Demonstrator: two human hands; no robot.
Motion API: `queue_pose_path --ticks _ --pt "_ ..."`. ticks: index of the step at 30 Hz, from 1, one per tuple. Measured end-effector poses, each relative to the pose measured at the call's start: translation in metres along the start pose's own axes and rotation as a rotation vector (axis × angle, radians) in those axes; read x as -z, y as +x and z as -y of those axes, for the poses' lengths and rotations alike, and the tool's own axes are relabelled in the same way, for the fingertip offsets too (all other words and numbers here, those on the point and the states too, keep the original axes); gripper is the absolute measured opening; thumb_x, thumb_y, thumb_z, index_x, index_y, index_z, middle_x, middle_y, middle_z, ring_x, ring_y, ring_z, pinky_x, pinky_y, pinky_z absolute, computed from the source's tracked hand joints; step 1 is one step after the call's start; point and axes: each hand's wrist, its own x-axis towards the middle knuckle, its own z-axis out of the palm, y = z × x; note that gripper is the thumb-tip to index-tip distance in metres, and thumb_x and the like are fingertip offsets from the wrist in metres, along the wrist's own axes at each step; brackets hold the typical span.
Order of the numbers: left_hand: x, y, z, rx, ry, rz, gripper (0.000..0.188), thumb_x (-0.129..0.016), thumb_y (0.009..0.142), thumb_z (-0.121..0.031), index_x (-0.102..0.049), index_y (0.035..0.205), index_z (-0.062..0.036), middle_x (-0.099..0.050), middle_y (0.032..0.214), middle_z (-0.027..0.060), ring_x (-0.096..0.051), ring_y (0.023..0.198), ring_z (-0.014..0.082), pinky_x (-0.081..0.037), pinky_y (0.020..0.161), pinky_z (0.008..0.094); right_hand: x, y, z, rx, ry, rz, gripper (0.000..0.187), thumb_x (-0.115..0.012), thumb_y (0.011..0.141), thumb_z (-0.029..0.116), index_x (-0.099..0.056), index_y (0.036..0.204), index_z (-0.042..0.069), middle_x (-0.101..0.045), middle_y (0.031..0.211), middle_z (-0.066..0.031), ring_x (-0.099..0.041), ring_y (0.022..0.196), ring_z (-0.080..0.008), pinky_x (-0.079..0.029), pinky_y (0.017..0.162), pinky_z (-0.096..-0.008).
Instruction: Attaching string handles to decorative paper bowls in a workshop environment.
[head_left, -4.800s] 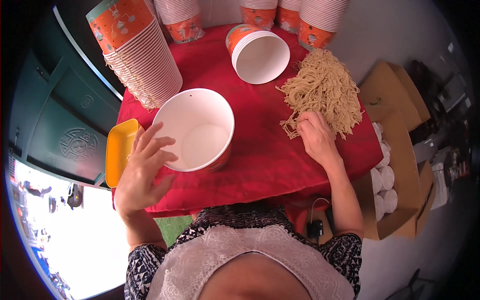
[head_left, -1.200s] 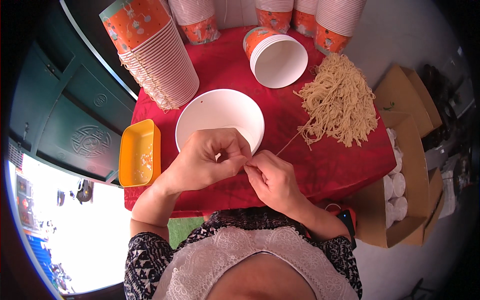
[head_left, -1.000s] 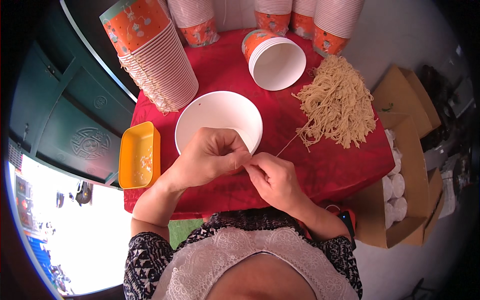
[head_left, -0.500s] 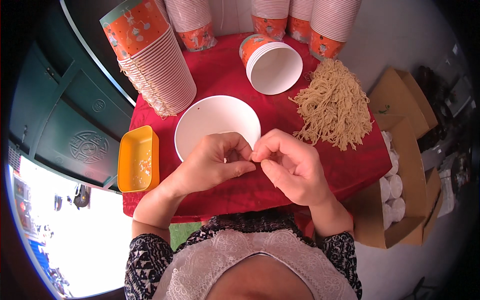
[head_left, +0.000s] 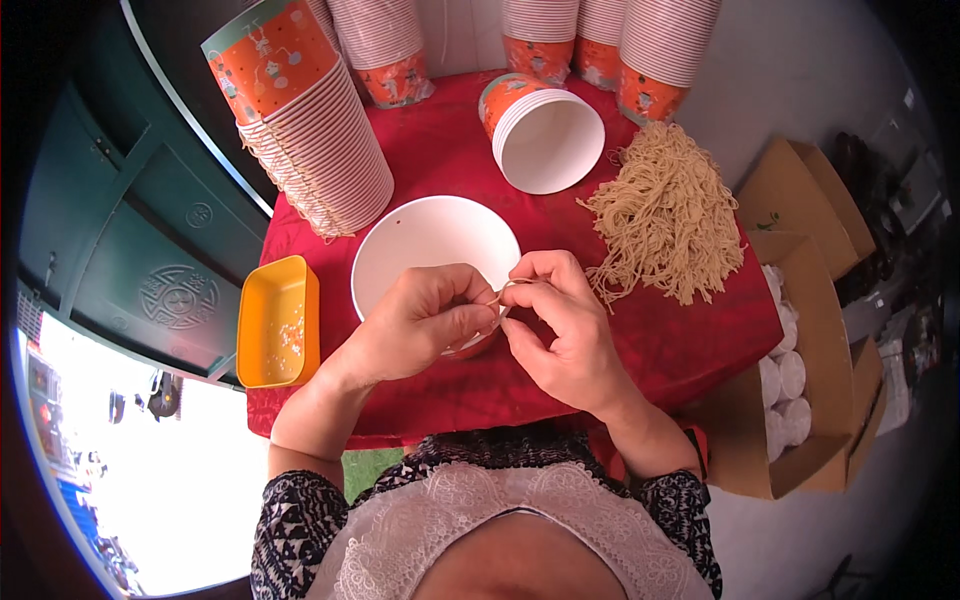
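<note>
A white-lined paper bucket (head_left: pixel 425 235) stands mouth up in front of me, with a small dark hole near its far rim. Over its near rim my left hand (head_left: pixel 425 322) pinches a thin beige string (head_left: pixel 512 283). My right hand (head_left: pixel 565 325) is closed on the same string, which bends around its fingertips. The two hands almost touch; the string's ends are hidden by the fingers. Right of the hands lies a tangled pile of beige strings (head_left: pixel 668 215).
A tall leaning stack of orange paper buckets (head_left: pixel 320 150), with string loops down its side, stands far left. A yellow tray (head_left: pixel 247 335) holds small white bits. More nested buckets (head_left: pixel 550 135) lie on the red cloth (head_left: pixel 430 130). At right is an open cardboard box (head_left: pixel 820 330).
My right hand has turned, its fingers shifting around the string, and a bent piece now shows between both hands. My left hand has barely moved.
</note>
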Motion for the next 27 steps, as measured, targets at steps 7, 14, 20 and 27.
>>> queue_pose_path --ticks 7,14,20,27 --pt "-0.004 0.007 -0.001 -0.013 0.056 -0.055 0.011 -0.062 0.098 -0.006 -0.063 0.094 0.0043 -0.059 0.073 -0.0007 -0.050 0.064 0.0051 -0.038 0.053 0.0211 -0.005 0.001 -0.005 -0.039 0.028 -0.059 0.022 -0.067 0.075 -0.013 -0.060 0.093 -0.002 -0.057 0.103 -0.0111 -0.058 0.087 -0.0215 -0.049 0.069 -0.0301" --pt "-0.010 0.019 -0.002 -0.005 0.074 -0.099 0.010 -0.066 0.095 -0.005 -0.061 0.091 0.0035 -0.061 0.076 0.0017 -0.053 0.066 0.0060 -0.042 0.055 0.0211 0.001 0.007 -0.014 0.020 -0.034 -0.096 0.019 -0.066 0.075 -0.014 -0.057 0.086 -0.001 -0.057 0.098 -0.0120 -0.059 0.084 -0.0249 -0.049 0.067 -0.0343" --pt "-0.010 0.023 -0.004 0.003 0.067 -0.149 0.009 -0.066 0.091 -0.003 -0.059 0.088 0.0023 -0.067 0.079 0.0057 -0.058 0.069 0.0069 -0.047 0.059 0.0229 0.005 0.003 -0.014 -0.026 -0.012 -0.094 0.019 -0.066 0.075 -0.014 -0.057 0.086 -0.001 -0.056 0.099 -0.0125 -0.059 0.084 -0.0246 -0.049 0.067 -0.0337" --pt "-0.008 0.026 -0.004 0.040 -0.035 -0.133 0.010 -0.067 0.089 -0.001 -0.058 0.087 0.0016 -0.065 0.080 0.0083 -0.061 0.070 0.0121 -0.048 0.063 0.0231 0.007 0.001 -0.007 0.083 -0.055 -0.099 0.015 -0.065 0.079 -0.012 -0.061 0.088 -0.001 -0.056 0.102 -0.0117 -0.059 0.085 -0.0203 -0.049 0.069 -0.0284"
